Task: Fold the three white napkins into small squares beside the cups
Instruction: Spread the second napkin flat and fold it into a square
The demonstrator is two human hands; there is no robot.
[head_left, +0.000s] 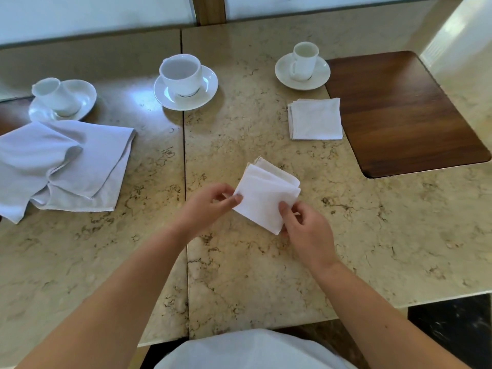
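Risk sits mainly in the stacked layers of the folded napkin (pixel 267 194) now held at the middle of the marble tabletop (pixel 266 275): its far edge fans open into several loose leaves, and if either pinch relaxes while it is carried toward a cup, I judge those leaves could spring apart and spoil the square. A slanted set-down could also leave it crooked, since it is held turned at an angle to the table edges. The left hand (pixel 210 202) comes in from the near-left, thumb on top and fingers curled under, gripping the napkin's left corner. The right hand (pixel 303 225) reaches from the near-right, thumb pressed on the near-right edge and fingers tucked beneath, pinching that side; both forearms are bare and angled inward. Of the 3 napkins, 1 finished square (pixel 315 119) lies flat toward the far right, just beside the wooden inlay (pixel 399 113) and near the right cup (pixel 304 61) on its saucer. The unfolded napkin (pixel 61 166) lies rumpled at the left edge, just in front of the left cup (pixel 54 95). The middle cup (pixel 181 74) has no napkin beside it yet, so that looks like the likely destination.
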